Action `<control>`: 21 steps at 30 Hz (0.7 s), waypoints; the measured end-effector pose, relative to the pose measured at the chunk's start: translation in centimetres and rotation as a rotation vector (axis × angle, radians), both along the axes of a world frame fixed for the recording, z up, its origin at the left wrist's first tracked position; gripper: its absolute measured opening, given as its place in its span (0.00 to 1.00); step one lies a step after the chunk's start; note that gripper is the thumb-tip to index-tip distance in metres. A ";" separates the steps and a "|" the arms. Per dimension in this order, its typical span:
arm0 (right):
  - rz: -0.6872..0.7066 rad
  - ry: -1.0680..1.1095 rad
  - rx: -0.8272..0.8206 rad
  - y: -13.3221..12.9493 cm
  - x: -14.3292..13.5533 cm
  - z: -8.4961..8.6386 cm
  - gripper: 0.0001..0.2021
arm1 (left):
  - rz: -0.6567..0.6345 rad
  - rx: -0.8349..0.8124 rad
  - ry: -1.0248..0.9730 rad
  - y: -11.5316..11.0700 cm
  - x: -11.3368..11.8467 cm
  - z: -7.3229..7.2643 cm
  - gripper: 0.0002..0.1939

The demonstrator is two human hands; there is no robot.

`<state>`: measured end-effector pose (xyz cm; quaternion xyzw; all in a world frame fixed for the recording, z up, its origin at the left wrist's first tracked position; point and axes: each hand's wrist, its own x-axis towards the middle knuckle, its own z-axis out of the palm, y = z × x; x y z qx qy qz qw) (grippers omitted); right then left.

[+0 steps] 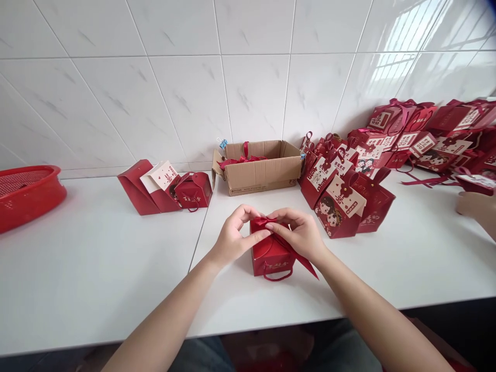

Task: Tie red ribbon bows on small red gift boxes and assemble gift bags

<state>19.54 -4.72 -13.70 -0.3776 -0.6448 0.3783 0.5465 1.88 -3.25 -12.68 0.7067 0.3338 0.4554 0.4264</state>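
Note:
A small red gift box [271, 261] stands on the white table in front of me, a red cord handle [278, 279] hanging on its near side. Both hands meet over its top at a red ribbon [296, 252], one tail of which trails down to the right past the box. My left hand [234, 235] pinches the ribbon from the left, thumb and fingertips together. From the right, my right hand [298, 232] grips it between thumb and fingers. The exact form of the knot is partly hidden by my fingers.
A cardboard box [263, 175] with red ribbons inside stands by the wall. Left of it are a few red gift boxes [165, 188] and a red plastic basket [34, 199]. Many finished-looking gift boxes [341, 206] crowd the right. Another person's hand [478, 209] shows at the right edge.

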 end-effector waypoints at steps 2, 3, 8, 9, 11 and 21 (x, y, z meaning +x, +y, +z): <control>-0.029 -0.030 -0.015 -0.1 0.0 0.1 0.09 | 0.051 0.046 0.041 -0.1 0.0 0.0 0.16; -0.039 -0.047 -0.014 -0.1 0.1 0.2 0.09 | 0.081 0.048 0.050 -0.1 0.1 -0.1 0.16; -0.094 -0.186 0.133 -0.1 0.4 0.3 0.07 | 0.124 0.050 0.037 -0.2 0.3 -0.3 0.11; -0.117 -0.221 0.169 -0.1 0.5 0.3 0.06 | 0.118 0.066 0.030 -0.2 0.3 -0.4 0.10; -0.137 -0.293 0.208 0.0 0.8 0.3 0.05 | 0.116 0.103 0.011 -0.2 0.4 -0.5 0.09; -0.096 -0.373 0.174 -0.7 0.8 0.5 0.07 | 0.096 0.117 -0.030 -0.5 0.4 -0.5 0.11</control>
